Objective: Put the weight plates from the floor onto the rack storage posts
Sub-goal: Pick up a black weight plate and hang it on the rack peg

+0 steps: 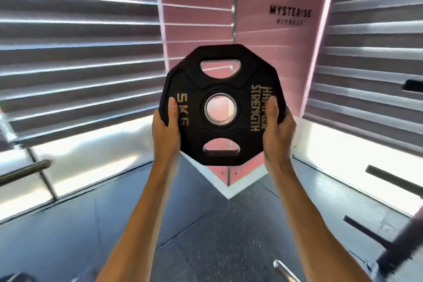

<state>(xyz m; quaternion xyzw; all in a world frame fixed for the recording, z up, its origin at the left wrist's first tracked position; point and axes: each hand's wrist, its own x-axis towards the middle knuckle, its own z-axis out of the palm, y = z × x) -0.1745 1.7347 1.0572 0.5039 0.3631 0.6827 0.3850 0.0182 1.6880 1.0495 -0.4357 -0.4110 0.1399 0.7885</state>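
Flooring [206, 224] of dark rubber mat is spreading out below the two hands, running to a white kerb at the foot of the walls. Behind the grip a pink column [290, 12] is standing in the corner, carrying a black logo and the word "MYSTERISE" above and to the right of the hands. Grey slatted blinds [75, 36] are covering the window to the left of the grip, and a second set of blinds [370, 64] is covering the window to the right, with bright daylight showing under both. A metal bar [25, 171] is jutting in well to the left of the left hand, lower than it. A chrome bar end [283, 270] is lying on the floor far below the right hand, and dark, blurred bars [389, 176] are showing lower right of the grip.

The weight plate [219, 89] is hanging in the air between the hands, clear of the floor and in front of the pink column, upright with its face turned to the person. It is black and many-sided, with gold lettering "5 KG" and "HAMMER STRENGTH" turned sideways, a metal-ringed centre hole, and one hand slot above and one below. The left hand [166, 128] is clasping the plate's left edge, thumb lying on the face beside "5 KG", fingers wrapping out of sight behind. The right hand [278, 130] is clasping the right edge likewise, thumb pressing the face next to the brand lettering.
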